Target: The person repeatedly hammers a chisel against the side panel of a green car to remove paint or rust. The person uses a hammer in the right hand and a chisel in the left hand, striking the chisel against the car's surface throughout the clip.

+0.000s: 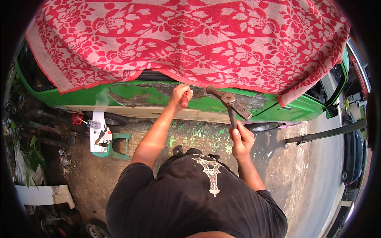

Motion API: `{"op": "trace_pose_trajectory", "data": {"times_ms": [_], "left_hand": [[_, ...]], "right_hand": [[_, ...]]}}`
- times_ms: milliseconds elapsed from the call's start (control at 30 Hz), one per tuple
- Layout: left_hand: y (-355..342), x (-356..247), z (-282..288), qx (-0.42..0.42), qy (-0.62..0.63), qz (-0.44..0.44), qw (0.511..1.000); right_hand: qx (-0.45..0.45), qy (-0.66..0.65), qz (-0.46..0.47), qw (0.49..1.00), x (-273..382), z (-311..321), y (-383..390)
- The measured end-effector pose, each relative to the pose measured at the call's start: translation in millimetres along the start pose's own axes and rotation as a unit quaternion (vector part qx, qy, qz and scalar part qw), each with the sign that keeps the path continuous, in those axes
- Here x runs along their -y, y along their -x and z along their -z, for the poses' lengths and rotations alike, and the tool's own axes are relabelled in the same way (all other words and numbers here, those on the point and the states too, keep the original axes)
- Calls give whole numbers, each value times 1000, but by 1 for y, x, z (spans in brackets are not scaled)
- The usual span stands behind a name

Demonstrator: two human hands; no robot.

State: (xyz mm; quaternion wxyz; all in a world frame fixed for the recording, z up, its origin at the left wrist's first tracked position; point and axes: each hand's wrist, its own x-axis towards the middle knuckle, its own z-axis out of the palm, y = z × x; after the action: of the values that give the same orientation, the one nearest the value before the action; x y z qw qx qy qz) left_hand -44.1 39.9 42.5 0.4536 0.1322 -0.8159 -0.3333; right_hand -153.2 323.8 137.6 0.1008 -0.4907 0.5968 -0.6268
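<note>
My left hand (177, 95) is wrapped around a tool with a red handle (184, 101), pressed close to the side of a green vehicle (222, 104). The handle's butt points back toward me, and the tool's working end is hidden, so its kind does not show. In my right hand (242, 139) is a hammer (232, 102), gripped by its shaft with the head raised to the right of the red handle. Green paint is chipped and scraped to brownish patches along the panel. A red and pale floral blanket (186, 39) drapes over the vehicle's upper part.
A green plastic stool (123, 146) at left bears a white board (96, 148) with a bottle (93, 124) and small tools. Paint flakes (194, 139) litter the ground below the panel. A post (325, 132) juts in from the right; a dark car (353, 152) stands beyond.
</note>
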Motion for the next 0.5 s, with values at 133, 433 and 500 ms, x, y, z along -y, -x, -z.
{"op": "trace_pose_trajectory", "data": {"times_ms": [133, 433, 500], "left_hand": [[-10, -5, -7, -11, -20, 37, 999], [-17, -9, -7, 3, -33, 63, 997], [-8, -16, -8, 13, -23, 36, 999]], "right_hand": [[-22, 35, 131, 991, -14, -8, 5], [-4, 101, 21, 995, -24, -5, 4], [-27, 70, -25, 997, -25, 0, 6]]}}
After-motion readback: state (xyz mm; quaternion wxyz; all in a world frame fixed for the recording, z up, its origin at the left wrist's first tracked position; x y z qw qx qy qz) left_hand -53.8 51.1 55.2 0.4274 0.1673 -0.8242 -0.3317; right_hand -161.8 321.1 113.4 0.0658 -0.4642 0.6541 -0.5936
